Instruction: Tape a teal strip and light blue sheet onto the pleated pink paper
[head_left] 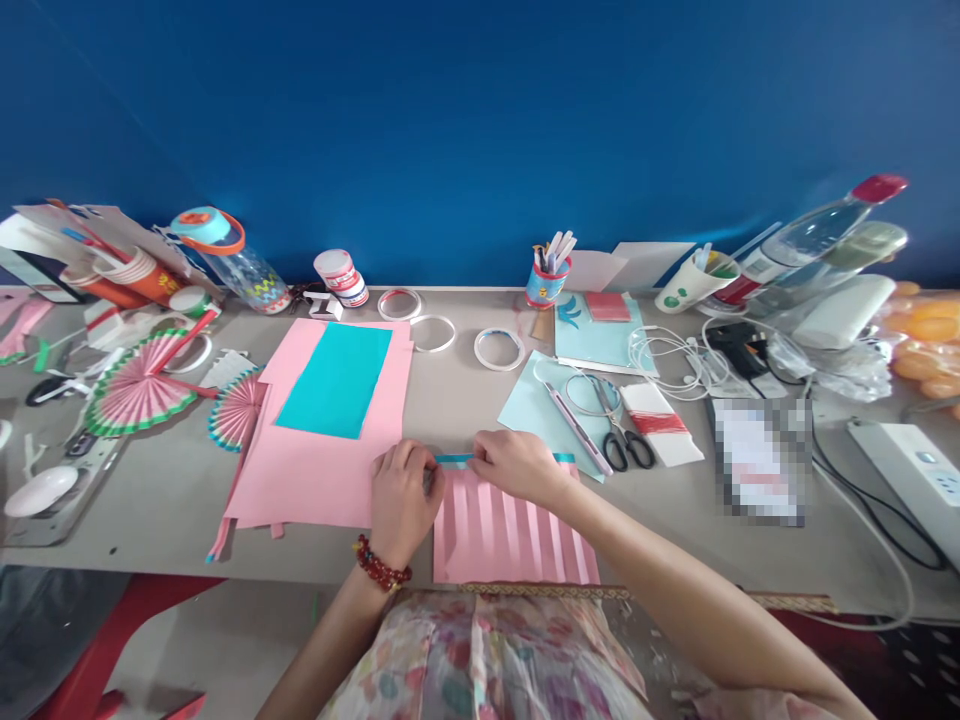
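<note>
Pleated pink paper [514, 540] lies along the near edge of the surface [450, 400], squarely before the person, probably so both hands can reach its far side; a blue strip [454, 460] runs along its twelve o'clock edge. The left hand [405, 490] curls at the paper's ten o'clock corner, seemingly to steady it; the right hand [517, 465] bends over the strip at twelve, perhaps keeping it flat; the fingertips are hidden, so I cannot tell whether either pinches or merely presses. Pink sheets [322, 490] lie at ten o'clock, bearing a blue sheet [334, 380]; scissors [625, 430] and a thread card [661, 425] sit at two, likely for easy reach.
</note>
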